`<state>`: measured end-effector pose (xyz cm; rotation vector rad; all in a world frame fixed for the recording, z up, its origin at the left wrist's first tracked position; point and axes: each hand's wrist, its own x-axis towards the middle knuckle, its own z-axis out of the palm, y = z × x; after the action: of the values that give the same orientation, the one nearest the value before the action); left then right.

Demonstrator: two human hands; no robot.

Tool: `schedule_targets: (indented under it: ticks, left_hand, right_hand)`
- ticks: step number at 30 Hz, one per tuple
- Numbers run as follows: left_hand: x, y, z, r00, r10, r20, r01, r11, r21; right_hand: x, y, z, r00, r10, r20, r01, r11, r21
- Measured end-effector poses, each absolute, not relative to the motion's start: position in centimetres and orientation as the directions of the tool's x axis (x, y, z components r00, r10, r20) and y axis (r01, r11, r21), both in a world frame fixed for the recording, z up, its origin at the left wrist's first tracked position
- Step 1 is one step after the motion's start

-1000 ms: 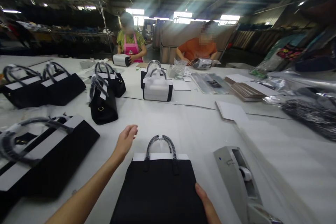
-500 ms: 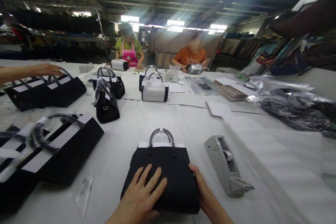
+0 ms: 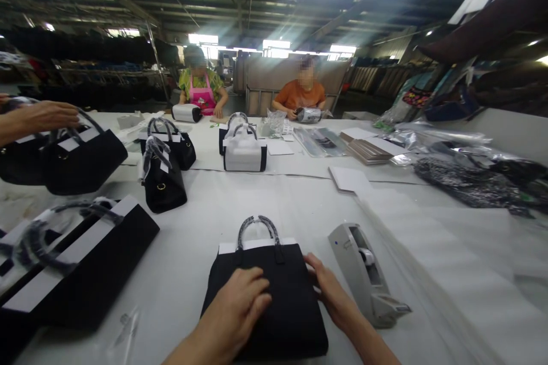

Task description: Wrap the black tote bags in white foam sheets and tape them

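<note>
A black handbag [image 3: 282, 302] lies on the white table in front of me, its two handles in clear wrap and a white sheet showing at its top edge. My left hand [image 3: 237, 305] rests on the bag's face with the fingers curled in; whether anything is between them is hidden. At the bag's right edge is my right hand [image 3: 327, 285], its fingers stretched loosely along the side. To the right of that hand stands a grey tape dispenser [image 3: 363, 274].
Several black handbags [image 3: 98, 256] stand at the left, where another person's hand [image 3: 47, 117] reaches over one. Two people sit across the table. White foam sheets [image 3: 432, 274], flat boards [image 3: 368, 148] and plastic-wrapped items lie at the right.
My left hand's spread fingers have curled in on the bag. My right hand's grip on the edge has loosened. At the left, a co-worker's hand and a handbag have shifted.
</note>
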<state>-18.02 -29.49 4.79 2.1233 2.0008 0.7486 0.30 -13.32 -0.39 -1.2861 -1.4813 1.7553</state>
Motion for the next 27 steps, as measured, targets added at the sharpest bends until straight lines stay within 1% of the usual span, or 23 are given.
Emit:
schedule_targets:
  ticks: [1,2,3,4,6,7,11,15,18,20,24,27]
  left_hand:
    - [-18.6,-27.8,5.8,-0.061,0.968,0.242,0.881,-0.061,0.469]
    - [-19.1,-25.9,6.5,-0.098,0.975,0.197,0.873,-0.011,0.488]
    - [-19.5,-24.0,6.9,-0.107,0.985,0.133,0.876,0.03,0.482]
    - [-19.9,-22.1,7.0,-0.102,0.993,0.058,0.884,0.063,0.464]
    - [-20.6,-18.8,6.4,-0.087,0.993,-0.077,0.9,0.112,0.422]
    - [-20.8,-17.6,5.7,-0.09,0.989,-0.119,0.906,0.131,0.403]
    - [-21.4,-15.4,2.9,-0.154,0.958,-0.244,0.922,0.228,0.312]
    - [-21.7,-15.1,1.7,-0.205,0.929,-0.308,0.927,0.285,0.242]
    - [-21.8,-14.7,1.5,-0.204,0.923,-0.327,0.927,0.289,0.238]
    - [-21.8,-14.5,1.3,-0.207,0.921,-0.332,0.923,0.296,0.245]
    - [-21.4,-14.4,0.7,-0.253,0.912,-0.323,0.906,0.341,0.252]
    - [-20.8,-14.6,0.1,-0.306,0.908,-0.287,0.89,0.38,0.251]
  right_hand:
    - [-0.5,-11.5,-0.3,-0.416,0.875,-0.248,0.298,-0.126,-0.946]
    - [-1.7,-9.4,-0.2,-0.42,0.895,-0.147,0.397,0.035,-0.917]
    - [-3.2,-7.1,-0.1,-0.433,0.899,-0.067,0.457,0.155,-0.876]
    - [-4.9,-4.8,-0.1,-0.452,0.892,-0.029,0.486,0.219,-0.846]
    - [-8.7,-0.6,-0.3,-0.492,0.87,-0.023,0.539,0.283,-0.793]
    - [-10.5,1.3,-0.6,-0.5,0.866,-0.029,0.573,0.305,-0.761]
    - [-15.8,6.1,-3.4,-0.47,0.88,-0.074,0.711,0.328,-0.622]
    - [-18.0,7.8,-6.0,-0.458,0.879,-0.133,0.781,0.327,-0.532]
    - [-18.4,8.3,-5.8,-0.508,0.846,-0.163,0.78,0.372,-0.503]
    - [-18.2,8.0,-4.9,-0.589,0.797,-0.134,0.732,0.456,-0.507]
    - [-16.6,5.7,-3.2,-0.777,0.627,-0.047,0.556,0.65,-0.518]
    - [-14.9,3.2,-3.2,-0.855,0.514,-0.073,0.477,0.723,-0.5]
